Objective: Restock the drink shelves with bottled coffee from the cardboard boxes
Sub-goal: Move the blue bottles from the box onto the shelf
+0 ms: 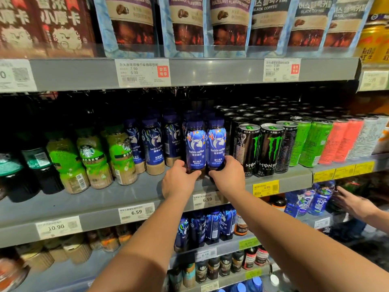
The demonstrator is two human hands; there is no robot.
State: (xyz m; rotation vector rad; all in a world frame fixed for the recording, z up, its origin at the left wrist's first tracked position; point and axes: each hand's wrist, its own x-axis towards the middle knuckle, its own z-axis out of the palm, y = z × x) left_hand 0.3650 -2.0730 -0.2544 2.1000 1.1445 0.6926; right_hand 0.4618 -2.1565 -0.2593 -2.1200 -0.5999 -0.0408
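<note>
Two blue-labelled coffee bottles stand side by side at the front of the grey middle shelf [126,192]. My left hand [179,180] grips the base of the left bottle [195,146]. My right hand [227,175] grips the base of the right bottle [216,144]. Both bottles are upright and touch each other. More bottles of the same blue kind [153,144] stand in rows to their left and behind them. No cardboard box is in view.
Black and green energy cans [269,148] stand right of the bottles; green-labelled coffee bottles [92,159] to the left. Coffee pouches [185,22] fill the shelf above. Lower shelves hold more blue bottles [206,226]. Another person's hand [353,203] reaches into a lower shelf at right.
</note>
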